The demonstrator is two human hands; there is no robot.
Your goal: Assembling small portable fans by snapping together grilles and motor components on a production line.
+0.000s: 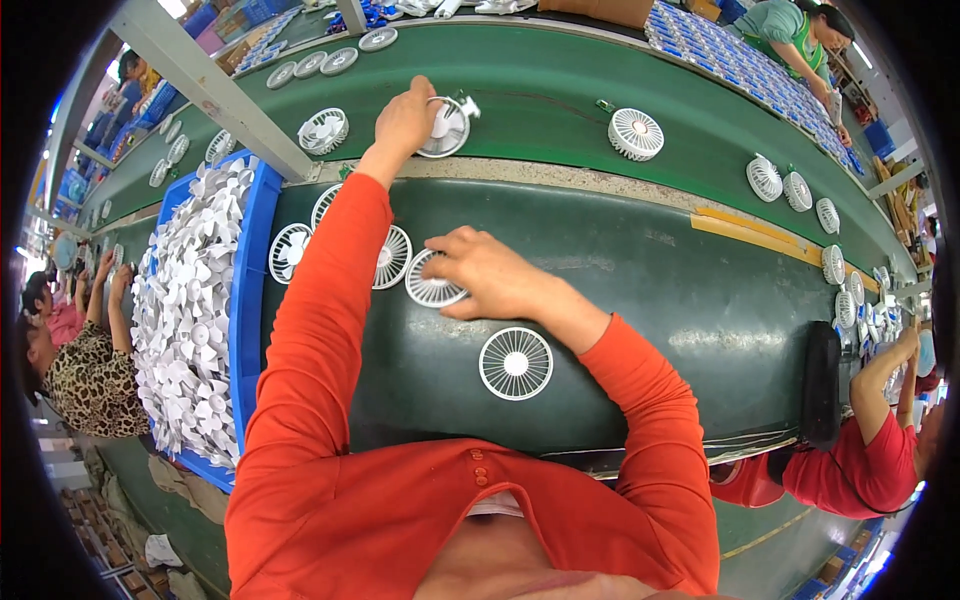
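Note:
My left hand (402,125) reaches over the near edge of the green conveyor belt, its fingers closed on the rim of a round white fan body (455,130). On the dark green worktop, my right hand (490,272) curls its fingers over a white spoked fan grille (428,292), partly covering it. Nearer to me lies a loose white fan grille (516,364), flat and untouched. Beside my left forearm sit a round fan part with blades (290,254) and another spoked grille (396,256), the latter partly hidden by my sleeve.
A blue bin (248,300) heaped with white fan blades stands at my left, beside a metal post (215,90). On the belt (540,120) are several fan units, including a grille-covered fan (636,134). Co-workers sit left and right; another person (795,50) works across the belt.

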